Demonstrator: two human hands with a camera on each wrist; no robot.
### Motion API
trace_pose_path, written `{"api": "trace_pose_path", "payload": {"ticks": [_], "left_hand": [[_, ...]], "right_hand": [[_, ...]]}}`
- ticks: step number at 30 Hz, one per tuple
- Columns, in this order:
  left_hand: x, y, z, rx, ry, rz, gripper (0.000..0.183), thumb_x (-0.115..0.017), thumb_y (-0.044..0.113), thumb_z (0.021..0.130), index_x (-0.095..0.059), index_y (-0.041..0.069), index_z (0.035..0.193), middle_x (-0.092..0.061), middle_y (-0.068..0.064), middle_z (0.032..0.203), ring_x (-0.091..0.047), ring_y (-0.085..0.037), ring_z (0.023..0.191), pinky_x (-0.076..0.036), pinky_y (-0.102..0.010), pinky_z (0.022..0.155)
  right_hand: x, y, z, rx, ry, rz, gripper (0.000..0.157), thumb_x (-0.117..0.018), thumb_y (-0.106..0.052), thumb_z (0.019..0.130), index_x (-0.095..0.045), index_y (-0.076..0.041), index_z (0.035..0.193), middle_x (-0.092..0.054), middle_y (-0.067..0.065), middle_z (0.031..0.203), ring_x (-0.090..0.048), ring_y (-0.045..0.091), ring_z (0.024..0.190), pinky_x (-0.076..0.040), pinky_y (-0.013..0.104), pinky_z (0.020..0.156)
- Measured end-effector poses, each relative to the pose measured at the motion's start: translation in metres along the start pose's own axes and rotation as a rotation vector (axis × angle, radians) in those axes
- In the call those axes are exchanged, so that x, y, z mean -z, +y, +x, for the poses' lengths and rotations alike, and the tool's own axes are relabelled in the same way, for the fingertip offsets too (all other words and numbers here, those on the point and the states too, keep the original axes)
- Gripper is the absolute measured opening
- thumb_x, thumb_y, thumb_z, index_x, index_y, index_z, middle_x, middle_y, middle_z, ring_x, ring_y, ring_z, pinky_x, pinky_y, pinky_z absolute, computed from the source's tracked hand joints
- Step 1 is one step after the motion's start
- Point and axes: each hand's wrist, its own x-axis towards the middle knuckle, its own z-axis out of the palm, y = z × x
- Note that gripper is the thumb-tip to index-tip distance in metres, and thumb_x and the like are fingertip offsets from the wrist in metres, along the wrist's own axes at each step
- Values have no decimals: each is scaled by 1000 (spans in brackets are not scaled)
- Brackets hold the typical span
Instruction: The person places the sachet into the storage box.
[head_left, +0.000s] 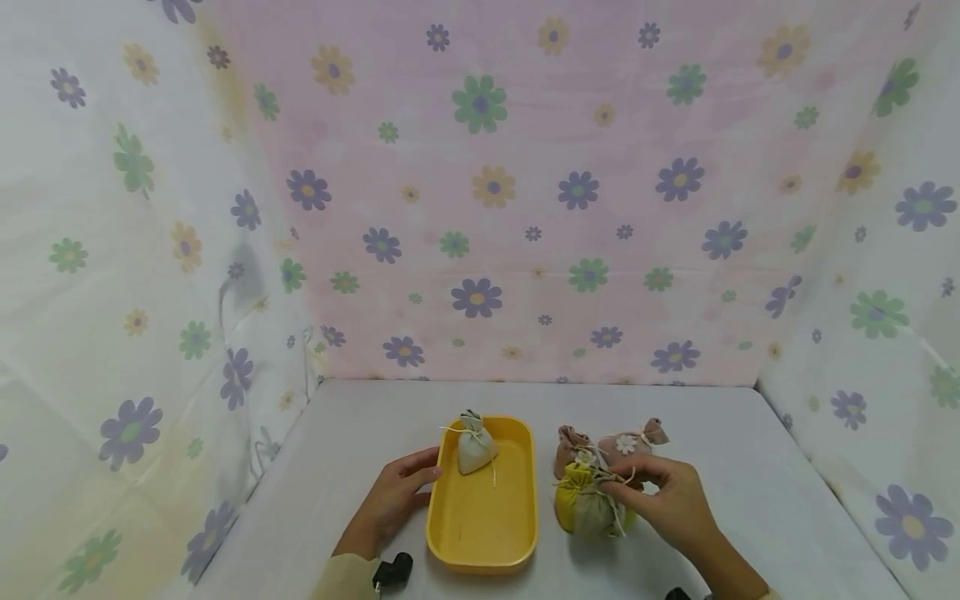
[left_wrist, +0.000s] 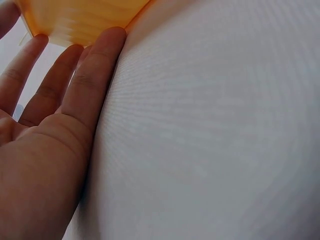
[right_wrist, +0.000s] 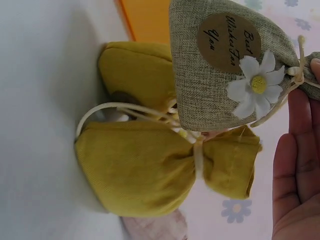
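Note:
My right hand pinches the tied neck of a grey-beige linen drawstring pouch, which bears a white daisy and a round brown label. In the right wrist view this pouch hangs off the table beside two mustard-yellow pouches. Along the left side of a yellow tray, my left hand rests with extended fingertips touching the wall. Inside the tray, toward the back, sits a pale drawstring pouch.
Behind the yellow pouches lie a dusty-pink pouch with a daisy and a brownish-pink pouch. A white surface lies under everything. Flower-patterned cloth walls the back and both sides. Black devices sit at the wrists.

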Motion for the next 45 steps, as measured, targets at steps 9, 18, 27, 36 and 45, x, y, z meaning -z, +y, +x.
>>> {"api": "trace_pose_path", "payload": {"ticks": [9, 18, 27, 36, 45], "left_hand": [[1, 0, 1, -10, -14, -7, 58, -75, 31, 96, -58, 13, 148, -55, -11, 153, -63, -23, 127, -61, -39, 95], [-1, 2, 0, -3, -4, 2, 59, -76, 33, 95, -58, 14, 148, -55, -11, 153, -64, -23, 127, -61, -39, 95], [-1, 2, 0, 3, 6, 0, 59, -76, 32, 95, -58, 13, 148, -56, -11, 152, -64, -23, 126, -61, -39, 94], [1, 0, 1, -8, -2, -4, 58, -75, 33, 96, -58, 12, 148, -55, -12, 153, -64, -23, 126, -61, -39, 94], [1, -1, 1, 1, -4, -7, 57, -75, 32, 96, -58, 13, 147, -55, -11, 154, -64, -24, 127, -62, -39, 94]], "right_hand": [[-6, -12, 8, 17, 19, 59, 18, -91, -15, 79, -78, -23, 89, -77, -5, 84, -70, 11, 71, -61, 29, 61], [-13, -18, 20, 77, 22, 116, 21, -90, -9, 79, -78, -19, 92, -78, 0, 97, -72, 9, 81, -63, 29, 67], [-20, -24, 30, 87, 1, 125, 16, -88, -12, 82, -78, -19, 93, -79, 0, 90, -72, 11, 72, -63, 31, 66], [-28, -29, 39, 72, -8, 137, 18, -89, -15, 81, -78, -22, 93, -78, -5, 89, -72, 11, 72, -61, 27, 70], [-35, -35, 46, 55, -17, 147, 17, -89, -18, 82, -78, -25, 93, -77, -6, 91, -69, 12, 74, -60, 29, 65]]}}
